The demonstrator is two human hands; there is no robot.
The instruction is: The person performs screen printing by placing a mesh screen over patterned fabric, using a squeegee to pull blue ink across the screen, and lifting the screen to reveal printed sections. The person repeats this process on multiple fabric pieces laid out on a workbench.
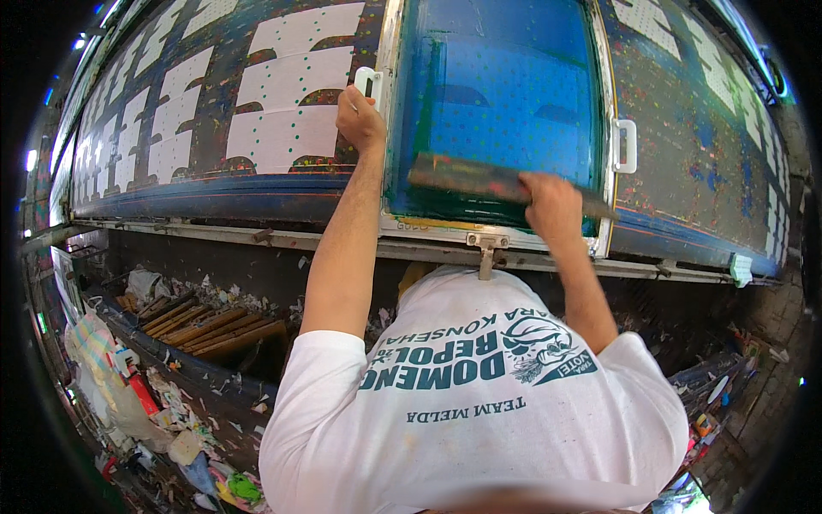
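While the left hand (pixel 360 118) grips the white handle (pixel 368 83) of the blue mesh printing frame (pixel 501 103) on the long desk (pixel 197 193), the right hand (pixel 552 206) is closed on a long paint-smeared squeegee (pixel 479 178) near the frame's front edge. I think an ink pull is under way; next it needs a steady, even push.

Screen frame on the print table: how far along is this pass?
Done: white fabric pieces left of the screen frame already carry green dots. In hand: the left hand grips the frame's white handle, and the right hand holds the squeegee near the frame's near edge, green ink beside it. Left: pieces at the far right; whether they are printed cannot be told.
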